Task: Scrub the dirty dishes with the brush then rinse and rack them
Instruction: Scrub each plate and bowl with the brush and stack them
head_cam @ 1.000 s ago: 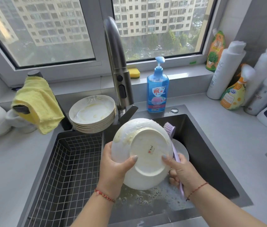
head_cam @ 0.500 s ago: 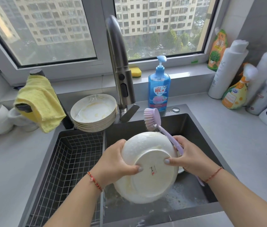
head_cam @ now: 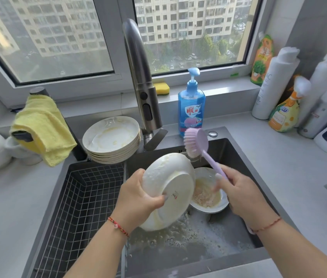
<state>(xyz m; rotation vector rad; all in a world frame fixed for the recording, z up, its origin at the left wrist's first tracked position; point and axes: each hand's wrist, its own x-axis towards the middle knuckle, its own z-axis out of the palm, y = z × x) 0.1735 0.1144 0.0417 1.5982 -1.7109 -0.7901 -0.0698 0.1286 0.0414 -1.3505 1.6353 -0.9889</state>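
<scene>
The left hand [head_cam: 138, 199] holds a white plate [head_cam: 168, 189] over the right basin of the sink [head_cam: 236, 157], its grip clamped on the plate's left rim with the thumb curled across the underside. The plate is tipped up nearly on edge, its underside and foot ring turned toward the camera, its top edge leaning up toward the tap [head_cam: 140, 77] and its bottom edge down by the foamy water [head_cam: 188, 239]; yellowish smears run along the rim. The right hand [head_cam: 242, 195] grips the lilac brush [head_cam: 200, 149] by the handle, fingers wrapped round the lower part. The brush's long axis runs on a slant from the hand up and to the left, with the head at the upper end, bristles facing left and down, just above and beside the plate's top right edge; whether bristles touch the plate cannot be told. Under the handle, between the plate and the right hand, a white bowl [head_cam: 208, 197] sits upright in the basin with yellowish residue inside, partly hidden by the plate. The left basin holds a wire rack [head_cam: 82, 201]. On the bench behind the rack stands a stack of dirty plates [head_cam: 112, 139], the top one smeared. A yellow cloth [head_cam: 42, 129] hangs to the left of the stack, and a blue soap bottle [head_cam: 191, 109] stands behind the sink, just beyond the brush head. A yellow sponge [head_cam: 161, 88] lies on the sill, and several bottles [head_cam: 279, 87] stand at the right.
</scene>
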